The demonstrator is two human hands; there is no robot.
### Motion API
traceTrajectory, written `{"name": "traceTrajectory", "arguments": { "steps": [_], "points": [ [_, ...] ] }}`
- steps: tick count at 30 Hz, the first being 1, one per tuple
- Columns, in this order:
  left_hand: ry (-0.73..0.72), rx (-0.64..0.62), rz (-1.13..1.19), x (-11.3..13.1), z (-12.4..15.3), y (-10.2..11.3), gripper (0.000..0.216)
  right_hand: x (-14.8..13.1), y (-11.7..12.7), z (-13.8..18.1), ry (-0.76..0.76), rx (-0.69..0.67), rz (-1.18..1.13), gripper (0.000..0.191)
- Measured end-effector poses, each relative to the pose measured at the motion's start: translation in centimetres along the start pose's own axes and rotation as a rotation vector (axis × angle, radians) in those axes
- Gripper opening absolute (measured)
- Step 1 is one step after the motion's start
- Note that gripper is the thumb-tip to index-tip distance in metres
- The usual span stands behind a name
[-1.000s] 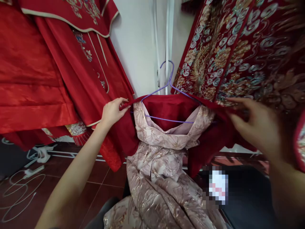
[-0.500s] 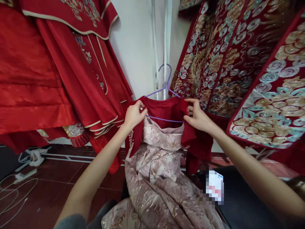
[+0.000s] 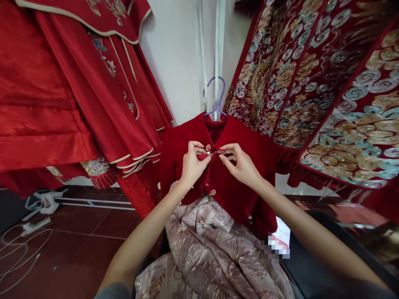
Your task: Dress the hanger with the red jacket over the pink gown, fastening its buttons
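A dark red velvet jacket (image 3: 246,145) hangs on a purple wire hanger (image 3: 215,97) over a pale pink brocade dress (image 3: 205,245). My left hand (image 3: 191,164) pinches the jacket's left front edge at a jewelled button (image 3: 208,148). My right hand (image 3: 240,164) pinches the right front edge against it, fingertips nearly touching the left hand's. A second jewelled button (image 3: 212,192) shows lower on the closed front. The dress's skirt spills down below the jacket toward me.
Bright red satin robes (image 3: 62,91) hang at the left, and heavily embroidered red garments (image 3: 311,83) hang at the right. Behind is a white wall (image 3: 177,54). White cables (image 3: 28,236) lie on the dark red tiled floor at the lower left.
The jacket's two fronts, held apart before, have been drawn together over the pink dress. Both hands have moved inward to meet at the top button.
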State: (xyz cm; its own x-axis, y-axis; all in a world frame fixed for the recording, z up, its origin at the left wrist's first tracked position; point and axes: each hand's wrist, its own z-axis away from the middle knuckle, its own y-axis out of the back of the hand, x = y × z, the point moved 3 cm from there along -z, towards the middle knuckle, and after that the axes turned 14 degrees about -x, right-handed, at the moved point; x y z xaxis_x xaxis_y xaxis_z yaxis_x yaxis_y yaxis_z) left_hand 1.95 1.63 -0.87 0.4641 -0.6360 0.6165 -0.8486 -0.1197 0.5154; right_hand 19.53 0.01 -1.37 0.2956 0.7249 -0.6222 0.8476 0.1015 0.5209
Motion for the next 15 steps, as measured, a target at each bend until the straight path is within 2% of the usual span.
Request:
{"name": "traceTrajectory", "arguments": {
  "steps": [4,9,15],
  "points": [
    [-0.036,-0.060,-0.068,0.8,0.5,-0.3,0.010,-0.4,-0.1,-0.1,0.045,0.005,0.000,0.015],
    [-0.042,-0.081,-0.167,1.6,0.6,0.1,0.013,-1.3,0.2,-0.2,0.064,0.023,0.137,0.013],
    [-0.071,-0.134,-0.170,1.8,0.4,0.6,0.013,-1.2,0.2,-0.5,0.068,0.022,0.160,0.015]
  ]
}}
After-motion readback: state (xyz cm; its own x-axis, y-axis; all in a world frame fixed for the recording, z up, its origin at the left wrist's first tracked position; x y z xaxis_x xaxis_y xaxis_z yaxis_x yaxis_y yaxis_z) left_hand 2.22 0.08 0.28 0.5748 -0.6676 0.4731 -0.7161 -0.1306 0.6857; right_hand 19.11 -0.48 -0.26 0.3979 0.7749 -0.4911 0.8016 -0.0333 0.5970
